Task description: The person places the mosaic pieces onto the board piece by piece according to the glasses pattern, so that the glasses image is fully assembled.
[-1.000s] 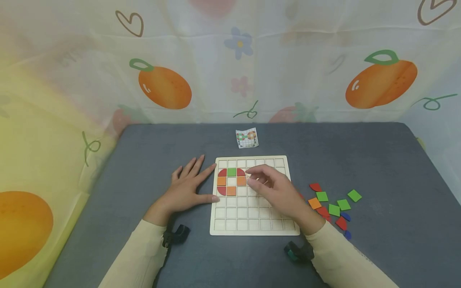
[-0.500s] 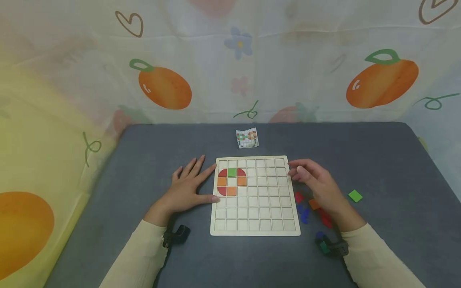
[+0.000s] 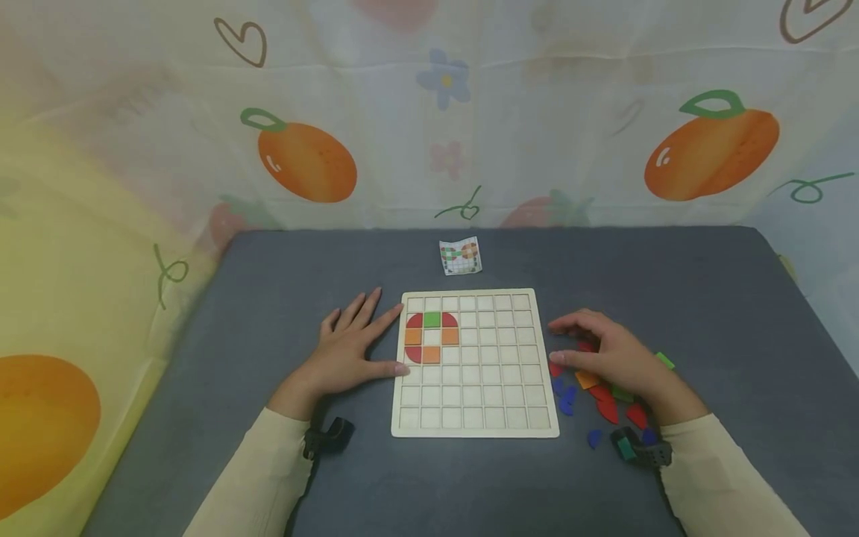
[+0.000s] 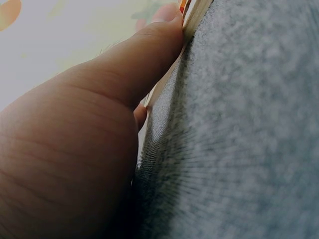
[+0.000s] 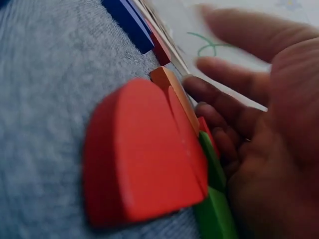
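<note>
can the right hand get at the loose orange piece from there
Probably yes: the right hand is close to the loose orange piece, its thumb and index finger apart; red pieces lie near it, but none seems to cover it.

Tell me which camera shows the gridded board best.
The head view: it looks down on nearly the whole board. The left wrist view catches only an edge by the left hand; the right wrist view, a thin sliver.

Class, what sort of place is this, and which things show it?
Probably a tabletop play or puzzle station: a gridded board, loose coloured pieces and a fruit-patterned cloth behind the grey table.
</note>
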### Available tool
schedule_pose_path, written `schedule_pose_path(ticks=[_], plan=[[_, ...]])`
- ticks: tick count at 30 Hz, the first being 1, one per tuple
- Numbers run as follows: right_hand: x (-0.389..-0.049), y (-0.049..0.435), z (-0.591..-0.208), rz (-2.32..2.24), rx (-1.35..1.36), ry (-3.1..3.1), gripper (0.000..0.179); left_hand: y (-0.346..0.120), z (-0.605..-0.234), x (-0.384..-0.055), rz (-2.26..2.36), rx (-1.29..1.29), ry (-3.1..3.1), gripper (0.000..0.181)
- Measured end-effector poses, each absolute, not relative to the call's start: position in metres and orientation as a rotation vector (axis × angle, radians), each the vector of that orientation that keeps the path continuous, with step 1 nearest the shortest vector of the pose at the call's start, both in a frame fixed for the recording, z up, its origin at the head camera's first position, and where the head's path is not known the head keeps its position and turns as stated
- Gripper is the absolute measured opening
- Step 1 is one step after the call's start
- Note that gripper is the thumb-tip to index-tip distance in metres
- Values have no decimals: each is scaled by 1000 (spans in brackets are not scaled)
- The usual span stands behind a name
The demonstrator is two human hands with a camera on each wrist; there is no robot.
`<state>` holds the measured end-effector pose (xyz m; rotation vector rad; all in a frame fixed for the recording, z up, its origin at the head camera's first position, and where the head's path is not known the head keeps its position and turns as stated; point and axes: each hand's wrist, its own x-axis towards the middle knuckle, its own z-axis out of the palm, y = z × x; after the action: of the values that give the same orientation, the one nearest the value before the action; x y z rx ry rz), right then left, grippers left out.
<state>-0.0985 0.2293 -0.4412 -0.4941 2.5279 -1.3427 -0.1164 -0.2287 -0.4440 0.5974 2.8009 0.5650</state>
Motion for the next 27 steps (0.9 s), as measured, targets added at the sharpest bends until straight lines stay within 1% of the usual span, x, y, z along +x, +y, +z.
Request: schedule_pose_path(ticks=[2,5,10,13,20,24,27], plan=[[-99,230,-440,-1253,-567,2544,47,-229,-444,-117,562,599,2806,108],[-100,231,-437,-1158,-663,2557,45,-228,-443,-117,565,598,2813,108],[-100,233,-434,-1108,-695,2564,25,-227,-441,-117,568,589,2814,108],[-100,231,-435,-1107,-679,2583,16,-227,-442,-117,579,598,2820,109],[-99,226,-436,-1166,-542,2620,19,-228,-443,-117,563,590,2808,111],[-97,223,-437,-1217,-458,2631,12,-228,-443,-117,552,585,2808,110],[-95,220,-436,-1260,-420,2656,12,-227,-442,-116,558,591,2817,109]])
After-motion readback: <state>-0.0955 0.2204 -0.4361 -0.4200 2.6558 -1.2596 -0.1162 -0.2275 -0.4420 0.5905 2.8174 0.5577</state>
